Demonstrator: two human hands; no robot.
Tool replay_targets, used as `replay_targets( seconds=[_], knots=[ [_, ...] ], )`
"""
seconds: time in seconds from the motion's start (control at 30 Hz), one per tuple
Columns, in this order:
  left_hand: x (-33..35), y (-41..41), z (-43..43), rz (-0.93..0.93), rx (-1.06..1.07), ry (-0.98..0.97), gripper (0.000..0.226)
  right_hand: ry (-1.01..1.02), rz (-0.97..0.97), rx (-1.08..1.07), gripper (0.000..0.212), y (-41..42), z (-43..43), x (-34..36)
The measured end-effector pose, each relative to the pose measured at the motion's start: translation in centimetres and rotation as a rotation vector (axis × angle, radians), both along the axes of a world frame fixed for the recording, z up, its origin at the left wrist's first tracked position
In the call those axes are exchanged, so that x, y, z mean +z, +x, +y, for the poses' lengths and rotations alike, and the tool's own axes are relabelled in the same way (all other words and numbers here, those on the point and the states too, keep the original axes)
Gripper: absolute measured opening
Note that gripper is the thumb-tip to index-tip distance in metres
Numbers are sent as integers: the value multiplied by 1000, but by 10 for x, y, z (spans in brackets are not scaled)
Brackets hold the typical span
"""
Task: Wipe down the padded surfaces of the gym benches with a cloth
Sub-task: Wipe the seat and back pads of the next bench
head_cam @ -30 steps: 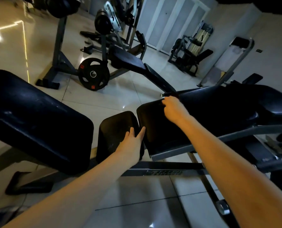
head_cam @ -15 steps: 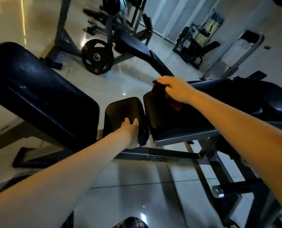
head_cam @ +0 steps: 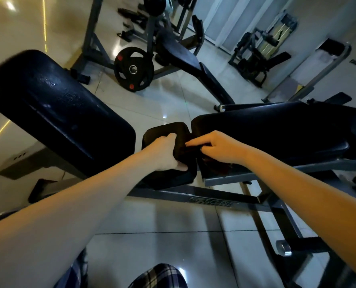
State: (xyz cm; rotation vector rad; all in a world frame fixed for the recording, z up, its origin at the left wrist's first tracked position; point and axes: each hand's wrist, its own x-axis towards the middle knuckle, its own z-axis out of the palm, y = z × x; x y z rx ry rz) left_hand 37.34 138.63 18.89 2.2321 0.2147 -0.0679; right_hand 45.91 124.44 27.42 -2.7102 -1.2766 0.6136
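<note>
Pinched in the curled fingers of the right hand (head_cam: 216,148), a dark cloth (head_cam: 194,150) sits at the near end of the long black bench pad (head_cam: 266,134), right at the gap beside the small seat pad (head_cam: 168,177). How much of the cloth lies under the hand cannot be told in the dim light. The left hand (head_cam: 164,152) grips the small seat pad, fingers wrapped over its right edge and thumb pressed on its near side. To the left, a large padded backrest (head_cam: 58,109) slopes up, its vinyl shiny and a little speckled. A grey steel frame rail (head_cam: 173,193) runs under the pads and carries raised lettering, too blurred to read with confidence. The floor (head_cam: 162,235) is glossy pale tile showing light reflections. Farther off stand another bench (head_cam: 181,57) on a rack, a black weight plate (head_cam: 133,69) with red marks leaning against it, a machine (head_cam: 260,53) at far right, and white panelled doors (head_cam: 224,17). Plaid trousers (head_cam: 160,275) show at the near edge.
</note>
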Motion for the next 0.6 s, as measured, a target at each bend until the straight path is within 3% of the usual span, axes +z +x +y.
replay_targets(
  seconds=[0.17, 0.33, 0.5, 0.6],
  knots=[
    [13, 0, 4, -296, 115, -290, 46, 387, 432, -287, 36, 0, 16, 22],
    [22, -7, 19, -335, 205, -476, 22, 475, 642, -411, 18, -4, 27, 23],
    [31, -21, 31, -336, 241, -613, 31, 350, 876, -333, 21, -8, 19, 24],
    [33, -28, 33, -288, 246, -660, 28, 320, 837, -319, 27, -9, 18, 22]
  ],
)
